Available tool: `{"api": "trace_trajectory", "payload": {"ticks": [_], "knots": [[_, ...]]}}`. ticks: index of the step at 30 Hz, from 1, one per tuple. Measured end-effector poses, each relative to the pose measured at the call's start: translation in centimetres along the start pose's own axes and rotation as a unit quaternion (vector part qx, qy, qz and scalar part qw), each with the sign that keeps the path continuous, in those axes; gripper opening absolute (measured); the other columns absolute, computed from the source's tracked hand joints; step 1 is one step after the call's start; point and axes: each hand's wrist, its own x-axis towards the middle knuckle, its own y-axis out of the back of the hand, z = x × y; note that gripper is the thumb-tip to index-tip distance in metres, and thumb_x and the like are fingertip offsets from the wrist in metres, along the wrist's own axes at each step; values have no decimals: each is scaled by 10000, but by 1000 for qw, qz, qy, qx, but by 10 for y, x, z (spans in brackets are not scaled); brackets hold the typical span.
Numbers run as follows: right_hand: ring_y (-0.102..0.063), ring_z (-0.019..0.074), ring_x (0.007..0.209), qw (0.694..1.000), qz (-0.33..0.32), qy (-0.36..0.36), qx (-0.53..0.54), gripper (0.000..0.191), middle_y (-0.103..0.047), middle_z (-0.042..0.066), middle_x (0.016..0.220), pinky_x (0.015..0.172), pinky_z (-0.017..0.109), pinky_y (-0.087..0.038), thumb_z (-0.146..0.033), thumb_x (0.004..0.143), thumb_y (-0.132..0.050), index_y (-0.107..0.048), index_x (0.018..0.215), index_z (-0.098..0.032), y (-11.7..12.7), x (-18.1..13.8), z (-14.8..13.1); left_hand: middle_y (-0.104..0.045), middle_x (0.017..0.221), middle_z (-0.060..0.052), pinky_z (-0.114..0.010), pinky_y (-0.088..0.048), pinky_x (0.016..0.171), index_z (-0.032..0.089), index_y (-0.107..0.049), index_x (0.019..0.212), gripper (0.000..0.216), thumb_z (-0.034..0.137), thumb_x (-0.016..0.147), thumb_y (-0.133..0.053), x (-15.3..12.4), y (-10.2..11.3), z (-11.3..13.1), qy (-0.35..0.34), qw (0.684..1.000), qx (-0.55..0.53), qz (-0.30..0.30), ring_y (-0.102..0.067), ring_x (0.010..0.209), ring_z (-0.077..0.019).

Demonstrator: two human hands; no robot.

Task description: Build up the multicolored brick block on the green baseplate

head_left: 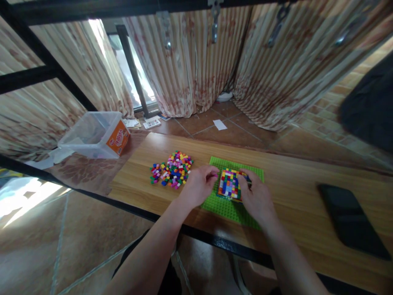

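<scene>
A block built of many-coloured toy bricks [229, 184] stands on a green studded baseplate [222, 209]. My right hand [256, 196] is curled around the right side of this block, its thumb on the top layer and the other fingers at the far right edge. Just left of the block, my left hand [199, 186] is closed in a pinch over the baseplate. A small pink brick [215, 174] shows at its fingertips. Farther left lies a loose pile of small coloured bricks [175, 169] on the wooden table [138, 164].
On the table's right side lies a dark phone or tablet [350, 219]. A clear plastic box [89, 137] with an orange label sits beyond the table's left end. Papers [219, 124] are on the tiled floor, and a black metal frame [92, 12] crosses overhead before curtains.
</scene>
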Motion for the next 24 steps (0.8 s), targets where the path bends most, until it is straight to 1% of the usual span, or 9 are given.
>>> {"api": "trace_trajectory", "payload": {"ticks": [3,7,13,16,19,22,24], "knots": [[-655,291,969,1000,0,2,0,565,-690,206,1155,906,467,-486,-517,906,-383,-648,1188,-105,0,0,0,-708,895,-31,-290,-546,817,180,-643,952,176,80,823,-578,-1,-4,0,20,999,-29,-5,-679,855,-158],[-647,294,990,1000,4,12,5,564,-687,204,1166,912,473,-482,-529,915,-378,-647,1185,-114,-1,0,2,-700,850,-18,-286,-558,808,182,-622,947,192,60,800,-597,-1,-4,4,34,999,-39,-8,-688,846,-153],[-646,294,1004,1000,10,14,7,554,-689,194,1165,922,472,-477,-537,914,-380,-652,1178,-132,-1,-1,1,-690,843,-25,-281,-548,782,174,-647,833,115,82,826,-578,-1,-4,9,10,999,-30,-31,-670,812,-151],[-647,298,1013,1000,3,5,4,548,-685,199,1177,927,474,-475,-519,913,-389,-646,1188,-122,0,-1,0,-680,840,-32,-278,-536,760,171,-675,807,125,91,831,-582,-1,-2,10,-2,999,-15,-28,-651,792,-151],[-648,303,1019,1000,1,0,2,547,-681,205,1188,935,480,-472,-508,910,-392,-642,1193,-112,0,0,1,-680,815,-29,-281,-527,773,173,-686,789,131,88,828,-594,-1,-1,11,-13,1000,-13,-23,-641,806,-155],[-647,302,1020,1000,4,7,5,543,-681,205,1185,937,482,-471,-511,913,-389,-643,1184,-116,-1,0,1,-678,817,-26,-279,-531,773,177,-692,805,112,99,823,-614,-1,-2,11,-5,1000,-22,-21,-645,814,-154],[-646,301,1023,1000,6,13,8,537,-684,201,1179,937,480,-472,-513,914,-389,-644,1180,-122,-1,0,1,-673,837,-26,-272,-534,749,174,-696,822,105,95,806,-629,-1,-3,11,10,999,-28,-21,-646,783,-146]]}}
